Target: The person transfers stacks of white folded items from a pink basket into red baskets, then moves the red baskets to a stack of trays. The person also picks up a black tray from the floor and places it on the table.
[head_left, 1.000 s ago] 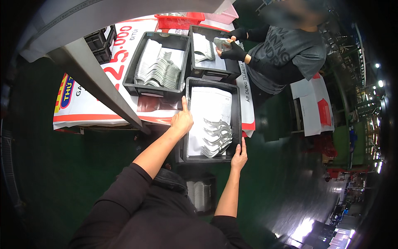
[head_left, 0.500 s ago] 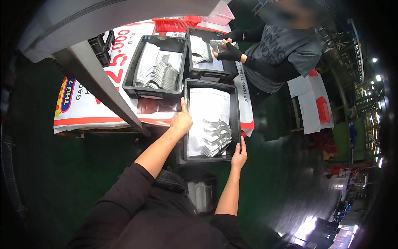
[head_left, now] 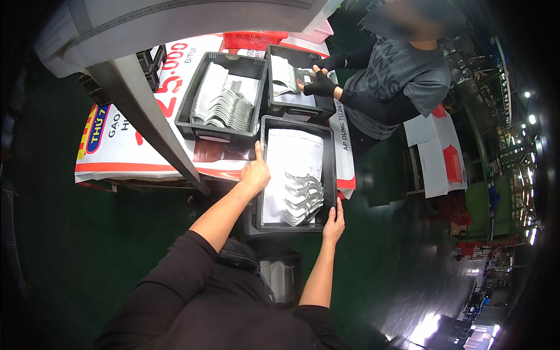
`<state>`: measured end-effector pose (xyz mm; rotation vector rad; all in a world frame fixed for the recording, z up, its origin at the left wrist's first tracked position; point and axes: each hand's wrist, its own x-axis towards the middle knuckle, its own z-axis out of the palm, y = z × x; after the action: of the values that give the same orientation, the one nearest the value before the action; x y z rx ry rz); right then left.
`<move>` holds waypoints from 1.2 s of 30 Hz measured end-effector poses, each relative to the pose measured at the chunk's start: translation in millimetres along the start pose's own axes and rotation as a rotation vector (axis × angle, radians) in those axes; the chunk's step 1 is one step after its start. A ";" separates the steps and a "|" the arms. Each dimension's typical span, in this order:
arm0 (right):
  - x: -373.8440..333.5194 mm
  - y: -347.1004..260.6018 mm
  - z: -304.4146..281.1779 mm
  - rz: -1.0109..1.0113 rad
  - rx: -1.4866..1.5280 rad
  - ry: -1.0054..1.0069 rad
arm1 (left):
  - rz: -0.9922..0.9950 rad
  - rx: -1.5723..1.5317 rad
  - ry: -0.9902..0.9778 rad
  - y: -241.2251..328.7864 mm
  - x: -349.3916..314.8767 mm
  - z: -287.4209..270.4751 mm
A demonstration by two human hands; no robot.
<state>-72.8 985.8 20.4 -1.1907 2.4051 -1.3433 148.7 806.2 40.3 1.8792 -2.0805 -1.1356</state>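
Note:
A black plastic bin point(head_left: 334, 175) stands at the table's near edge, lined with white paper point(head_left: 294, 150). Several curved, shiny metal parts point(head_left: 303, 199) lie overlapped on the paper in its near half. My left hand point(head_left: 255, 177) holds the bin's left side, its index finger stretched along the wall. On the right, my right hand point(head_left: 333, 225) grips the bin near its front corner, fingers against the outer wall. Part of each hand's grip is hidden by the bin wall.
A second black bin point(head_left: 217, 131) with rows of metal parts stands far left. Behind mine, a co-worker point(head_left: 402, 81) in black fingerless gloves handles a metal part over a third bin point(head_left: 298, 111). A grey post point(head_left: 143, 111) crosses the left; a red basket point(head_left: 252, 39) sits behind.
The view has shifted slightly, so the bins appear a little lower. My hands keep their hold on the near bin. The co-worker's gloved hand has moved slightly with the metal part.

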 end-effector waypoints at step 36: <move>-0.6 1.3 -0.5 0.008 0.015 -0.009 | 0.052 -0.001 0.058 -5.7 0.3 6.9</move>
<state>-73.4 987.0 19.6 -1.1794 2.3870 -1.3474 149.5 809.3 31.9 1.8231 -2.0844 -1.0576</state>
